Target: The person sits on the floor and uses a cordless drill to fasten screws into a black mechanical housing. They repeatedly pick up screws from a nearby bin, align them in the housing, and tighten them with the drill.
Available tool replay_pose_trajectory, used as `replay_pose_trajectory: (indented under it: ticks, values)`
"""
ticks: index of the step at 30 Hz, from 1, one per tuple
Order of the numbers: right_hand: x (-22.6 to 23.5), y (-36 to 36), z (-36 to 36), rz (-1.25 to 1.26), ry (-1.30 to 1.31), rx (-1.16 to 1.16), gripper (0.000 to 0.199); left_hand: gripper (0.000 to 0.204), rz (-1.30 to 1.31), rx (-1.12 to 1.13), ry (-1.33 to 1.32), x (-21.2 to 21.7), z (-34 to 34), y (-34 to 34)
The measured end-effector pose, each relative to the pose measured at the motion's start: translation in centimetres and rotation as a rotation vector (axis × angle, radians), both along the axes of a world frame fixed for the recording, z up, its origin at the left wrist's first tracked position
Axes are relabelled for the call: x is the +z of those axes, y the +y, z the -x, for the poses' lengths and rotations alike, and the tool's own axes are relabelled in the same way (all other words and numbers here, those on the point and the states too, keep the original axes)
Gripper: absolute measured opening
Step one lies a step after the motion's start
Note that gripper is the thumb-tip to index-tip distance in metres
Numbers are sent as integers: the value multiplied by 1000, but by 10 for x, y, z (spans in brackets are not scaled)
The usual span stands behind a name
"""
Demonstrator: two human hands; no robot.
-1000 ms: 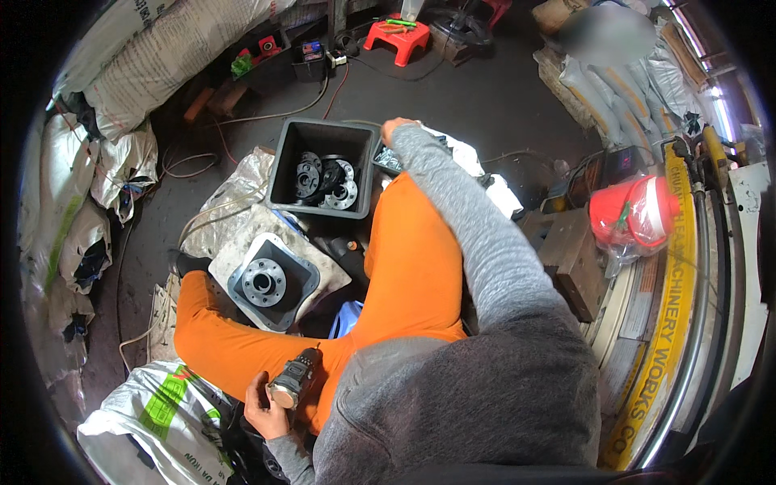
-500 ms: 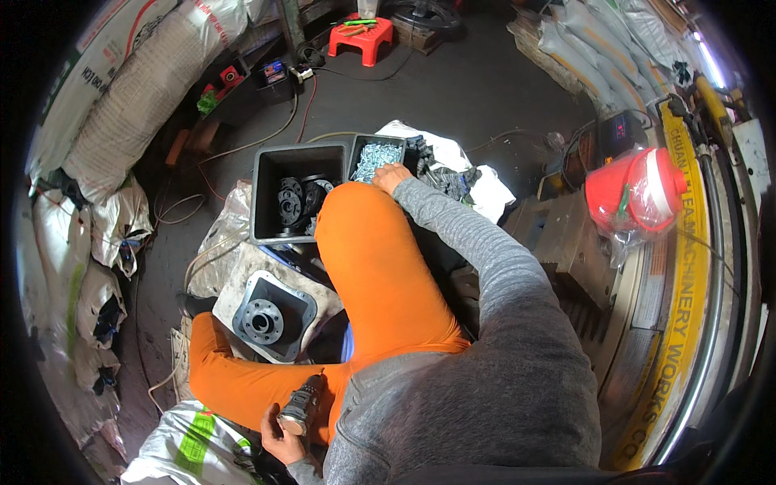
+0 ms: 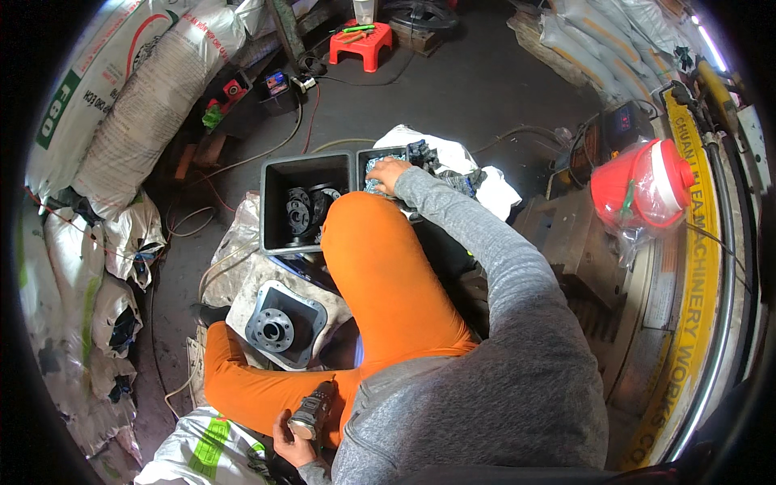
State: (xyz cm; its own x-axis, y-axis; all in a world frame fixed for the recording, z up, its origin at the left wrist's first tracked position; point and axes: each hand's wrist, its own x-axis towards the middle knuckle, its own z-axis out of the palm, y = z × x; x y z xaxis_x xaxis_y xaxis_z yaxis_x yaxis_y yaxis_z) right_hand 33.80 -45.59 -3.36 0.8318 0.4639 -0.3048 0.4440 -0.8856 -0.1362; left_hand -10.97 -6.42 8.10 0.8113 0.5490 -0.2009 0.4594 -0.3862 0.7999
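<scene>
My left hand (image 3: pixel 288 439) is closed around the body of a dark cordless power tool (image 3: pixel 311 414), held low against my left thigh. My right hand (image 3: pixel 390 175) reaches past my raised knee into a small black bin (image 3: pixel 381 151) of small silvery screws (image 3: pixel 373 185). Its fingers curl down among the screws, and the fingertips are hidden. Left of that bin stands a larger black bin (image 3: pixel 269 202) with several dark round metal parts (image 3: pixel 300 212). Between my legs lies a grey square housing (image 3: pixel 305 314) with a round holed flange (image 3: pixel 271 331) in it.
Dark cloth (image 3: pixel 459 183) and a white sheet (image 3: pixel 495 194) lie right of the bins. A red stool (image 3: pixel 361 47) with tools stands ahead. Full sacks (image 3: pixel 158 109) line the left; a red plastic-wrapped jug (image 3: pixel 638 187) is at the right. Cables (image 3: pixel 267 149) cross the floor.
My right hand has moved further over the screws, and its fingers now reach deeper into the small bin. The view has shifted slightly. My left hand still holds the power tool.
</scene>
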Motion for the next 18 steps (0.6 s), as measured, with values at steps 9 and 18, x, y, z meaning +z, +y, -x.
replay_pose_trajectory:
  ticks: [9,18]
  values:
    - [3,15,-25,204,95,184,50,27,7,23,9,-2,4,0]
    - [6,17,-25,246,154,170,53,26,6,27,5,1,4,-1]
